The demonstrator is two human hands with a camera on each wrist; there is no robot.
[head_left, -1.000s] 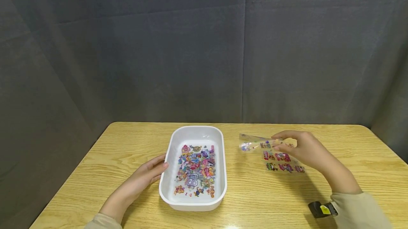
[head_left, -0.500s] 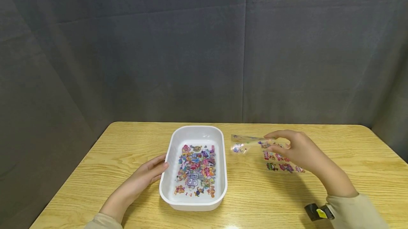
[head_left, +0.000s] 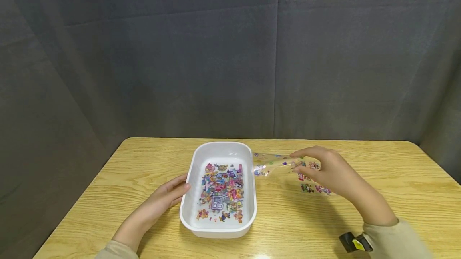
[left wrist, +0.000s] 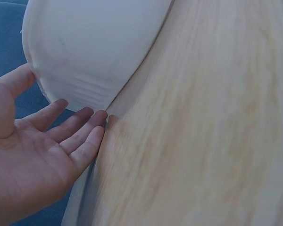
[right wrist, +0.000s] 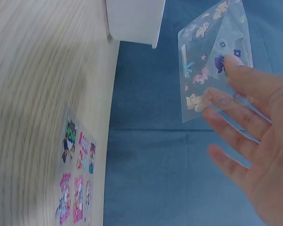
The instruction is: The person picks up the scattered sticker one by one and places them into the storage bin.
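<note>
A deep white plastic tray [head_left: 217, 233] stands on the table with several cartoon stickers [head_left: 217, 203] on its bottom. At its left side my left hand [head_left: 162, 199] holds the wall, thumb over the rim and fingers against the outside; the left wrist view has this hand [left wrist: 42, 160] at the tray's outer wall [left wrist: 94, 47]. My right hand [head_left: 333, 171] pinches a clear sticker sheet [head_left: 264, 167] between thumb and fingers, its far end overlapping the tray's right rim. In the right wrist view the sheet [right wrist: 195, 70] looks bent, raised off the table.
Another clear sticker sheet [head_left: 307, 188] lies on the wooden table [head_left: 288, 227] below the right hand, partly covered by it. A black strap with a yellow tag [head_left: 356, 244] is at the right sleeve. A dark grey curtain [head_left: 216, 59] hangs behind the table.
My right hand has moved left with the pinched sticker sheet, bringing its end up to the tray's right rim. The left hand and the tray have stayed put.
</note>
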